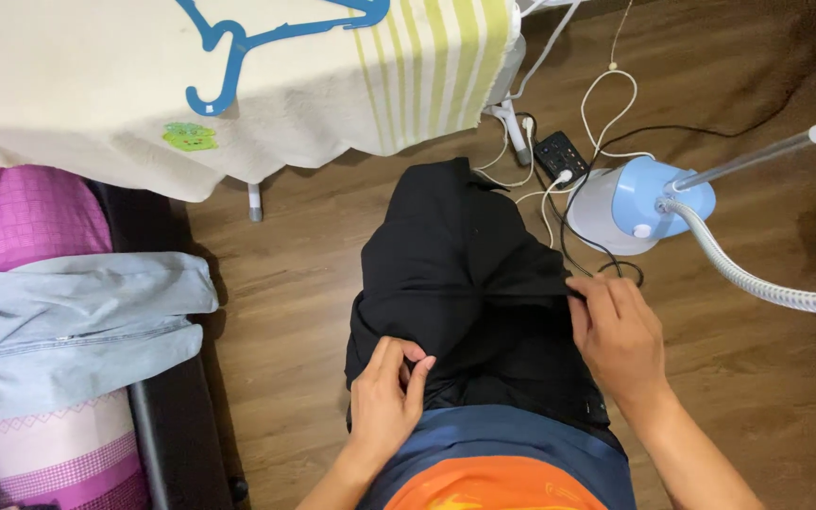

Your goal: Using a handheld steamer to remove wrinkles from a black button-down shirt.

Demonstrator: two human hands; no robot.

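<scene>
A black garment [455,264] hangs in front of me over the wooden floor, folded across the middle. My left hand [384,397] pinches its lower left edge between thumb and fingers. My right hand [616,335] grips the fold at the garment's right side. Both hands hold the cloth stretched between them, close to my body.
An ironing board [144,94] with a cream and green-striped cover stands ahead, with a blue hanger [238,42] on it. A blue and white garment steamer [639,203] with hose and pole sits right, beside a power strip [561,153] and cables. Light blue jeans [68,321] lie on a pink bed at left.
</scene>
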